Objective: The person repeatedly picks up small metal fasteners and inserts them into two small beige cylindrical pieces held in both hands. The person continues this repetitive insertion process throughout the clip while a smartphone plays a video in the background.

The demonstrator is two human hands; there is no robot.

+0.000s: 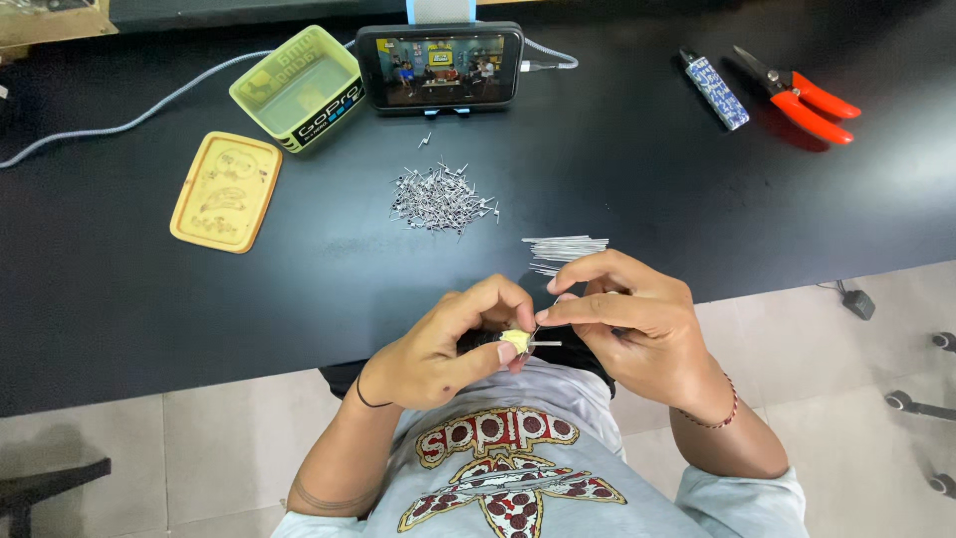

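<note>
Head view looks down on a matte black bench (149, 309) with both hands working just over its near edge, above the person's grey printed shirt. The left hand (448, 354) has its grip pinched shut on a small pale yellow lump (515, 340), held between thumb and fingertips. The right hand (637, 324) has thumb and forefinger closed on a thin silver metal pin (546, 344), whose long axis runs roughly level, left to right, one end meeting the yellow lump and the other pointing toward the right hand. Just beyond the right hand lies a neat bundle of straight silver wires (564, 249), laid parallel with their length running left to right. Further back, near the middle of the bench, sits a loose heap of short bent metal pins (443, 199), tangled and glinting. At the far left stands an open lime-green rectangular plastic box (297, 88) with dark lettering on its side wall, and its flat yellow-orange lid (226, 191) with rounded corners lies just in front of it, faint line drawings on its face. A black phone (440, 68) stands on its long edge at the back, screen lit, a braided grey cable (129, 125) trailing leftward. At the far right lie a small blue-and-white patterned lighter (715, 92) and red-handled cutters (802, 97).
</note>
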